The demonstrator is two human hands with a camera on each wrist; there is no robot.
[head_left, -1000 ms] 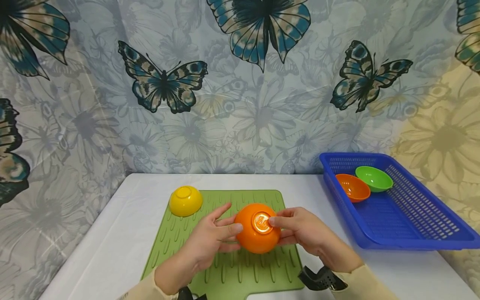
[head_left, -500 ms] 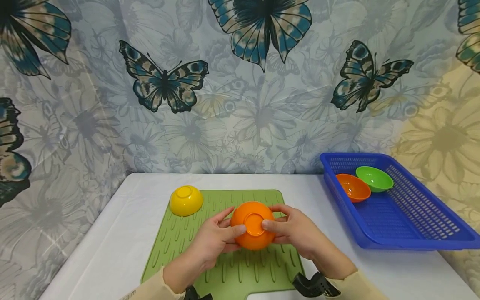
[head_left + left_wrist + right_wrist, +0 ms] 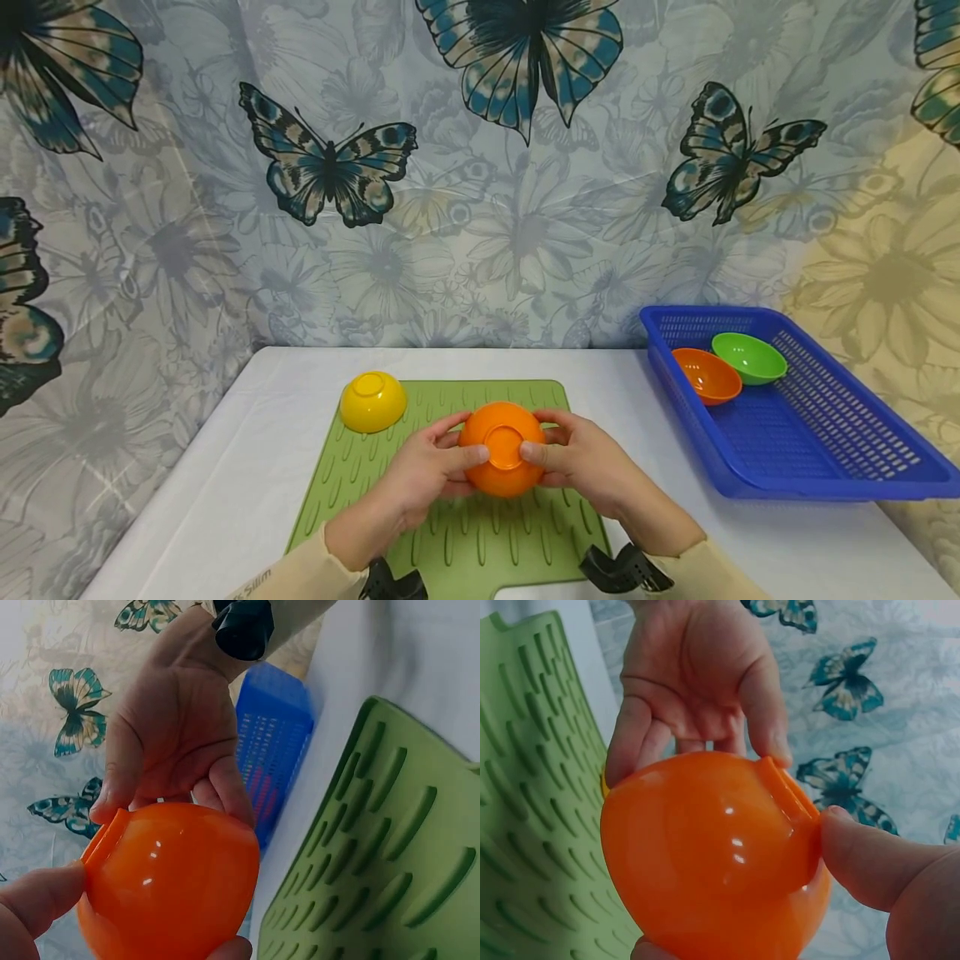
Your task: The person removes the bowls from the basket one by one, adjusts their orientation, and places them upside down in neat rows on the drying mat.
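An orange bowl (image 3: 504,482) is held above the green ribbed mat (image 3: 480,550), its round foot turned toward the head camera. My left hand (image 3: 427,471) grips its left side, thumb on the base by the foot ring and fingers around the wall. From the right, my right hand (image 3: 588,458) grips it the same way. In the left wrist view the bowl (image 3: 180,877) shows its glossy outer wall, with the right hand (image 3: 176,735) behind it. The bowl's inside is hidden. A yellow bowl (image 3: 372,402) lies upside down on the mat's far left corner.
On the right of the white table (image 3: 202,467) stands a blue perforated basket (image 3: 795,483). Inside it, an orange bowl (image 3: 705,377) and a green bowl (image 3: 750,358) rest side by side at the far left. A butterfly-patterned cloth (image 3: 480,275) hangs behind the table.
The orange bowl has shifted slightly left, and its foot has turned a little. My right hand has moved left with it, its thumb still on the base. The yellow bowl and basket have stayed put.
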